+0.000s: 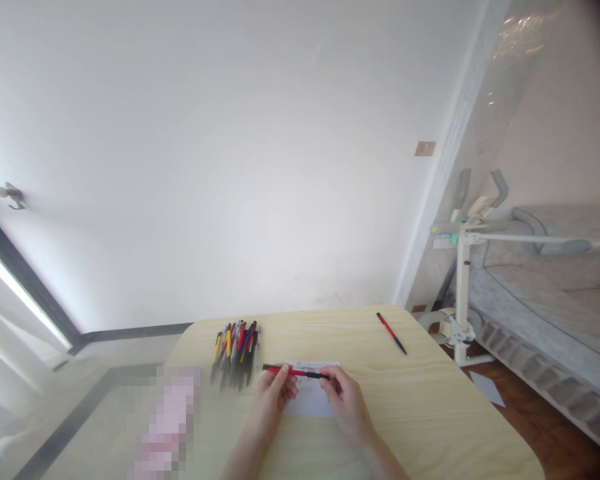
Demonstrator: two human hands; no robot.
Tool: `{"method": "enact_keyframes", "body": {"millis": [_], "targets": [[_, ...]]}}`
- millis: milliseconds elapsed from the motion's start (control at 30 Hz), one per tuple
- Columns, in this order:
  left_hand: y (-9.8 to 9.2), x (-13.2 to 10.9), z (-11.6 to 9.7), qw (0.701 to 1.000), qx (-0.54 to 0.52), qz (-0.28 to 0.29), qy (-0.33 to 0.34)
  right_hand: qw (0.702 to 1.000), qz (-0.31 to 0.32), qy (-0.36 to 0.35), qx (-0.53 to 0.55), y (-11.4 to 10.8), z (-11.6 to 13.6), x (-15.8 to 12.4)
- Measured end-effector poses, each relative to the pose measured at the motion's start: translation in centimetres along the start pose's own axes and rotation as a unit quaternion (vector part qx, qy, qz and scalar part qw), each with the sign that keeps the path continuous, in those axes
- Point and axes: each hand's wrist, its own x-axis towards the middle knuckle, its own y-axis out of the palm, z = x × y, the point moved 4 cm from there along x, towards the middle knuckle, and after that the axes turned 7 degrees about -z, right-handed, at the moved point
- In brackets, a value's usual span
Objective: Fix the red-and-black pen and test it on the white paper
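Note:
Between my two hands a red and black pen (300, 373) lies level above a sheet of white paper (310, 403). My left hand (274, 392) is closed on its left, red part, thumb on top. At the pen's black right end, the fingers of my right hand (344, 393) pinch the tip. Dark scribbles mark the upper part of the paper, partly covered by the pen and hands. To the left lies a bunch of pens (236, 350) in yellow, red, blue, black and clear. Another red and black pen (391, 332) rests alone near the table's right far corner.
The light wood table (420, 413) stands close to a white wall (260, 167). Right of it are a pale exercise machine (463, 287) and a grey sofa (555, 280). A paper sheet (487, 388) lies on the floor there. A blurred-out pink patch (167, 420) shows at lower left.

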Motion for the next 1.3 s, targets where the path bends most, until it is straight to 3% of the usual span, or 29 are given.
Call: {"method": "enact_keyframes", "body": {"millis": [333, 833, 1300], "targets": [[-0.32, 0.4, 0.6, 0.984, 0.172, 0.01, 0.047, 0.999, 0.002, 0.029, 0.036, 0.22, -0.6, -0.23], [0.16, 0.13, 0.38, 0.992, 0.121, 0.008, 0.026, 1.0, -0.005, 0.018, 0.025, -0.05, -0.29, -0.09], [0.06, -0.15, 0.26, 0.979, 0.2, 0.02, 0.026, 1.0, -0.003, 0.018, 0.014, -0.08, -0.1, -0.13]]}}
